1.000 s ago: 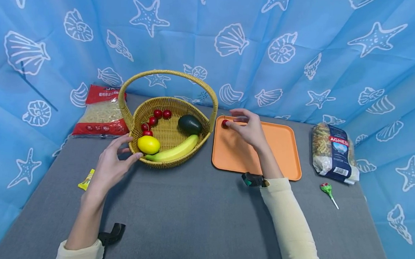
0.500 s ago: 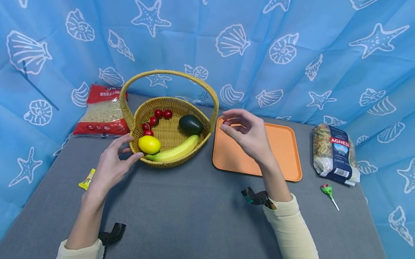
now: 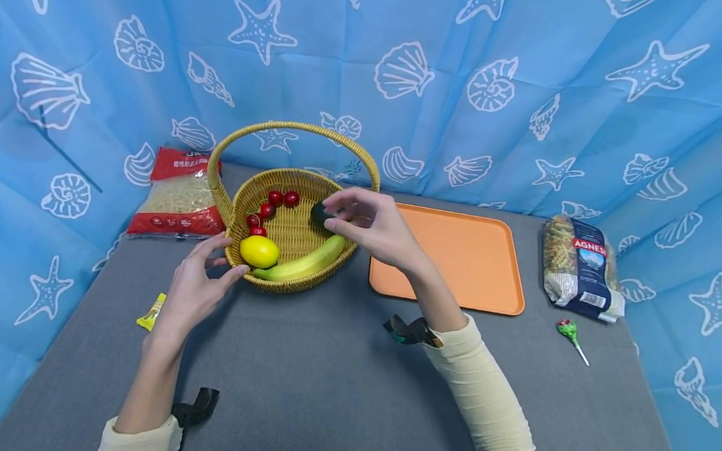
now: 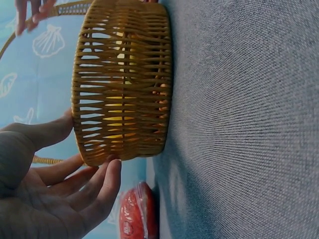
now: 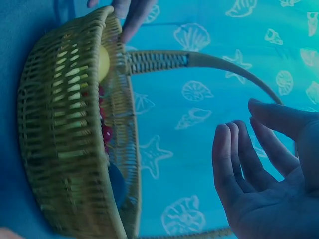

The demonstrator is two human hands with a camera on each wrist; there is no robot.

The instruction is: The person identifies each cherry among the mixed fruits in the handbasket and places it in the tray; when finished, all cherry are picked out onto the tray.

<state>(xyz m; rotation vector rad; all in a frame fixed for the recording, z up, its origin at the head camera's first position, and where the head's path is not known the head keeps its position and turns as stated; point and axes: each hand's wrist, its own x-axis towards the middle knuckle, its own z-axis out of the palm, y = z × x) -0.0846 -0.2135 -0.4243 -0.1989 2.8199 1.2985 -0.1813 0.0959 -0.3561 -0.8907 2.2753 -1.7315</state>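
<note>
- From above the orange tray (image 3: 458, 252), the right hand (image 3: 376, 230) has crossed over to the right end of the basket (image 3: 304, 181); the left hand (image 3: 197, 286) has stayed put.
- Table (image 3: 327, 375) has a grey woven surface; behind it hangs a blue curtain (image 3: 346, 66) printed with white shells and starfish.
- Basket stands upright on the table, left of the tray, opening upward; its handle (image 3: 296, 126) arches from left to right.
- Inside, the banana (image 3: 303, 262) lies along the near side, its long axis slanting up rightward from beside the lemon (image 3: 259, 252), green tip left.
- Left hand grips the basket's left end, thumb at the near rim.
- Right thumb and fingers curve toward each other; whether they pinch anything, I cannot tell.
</note>
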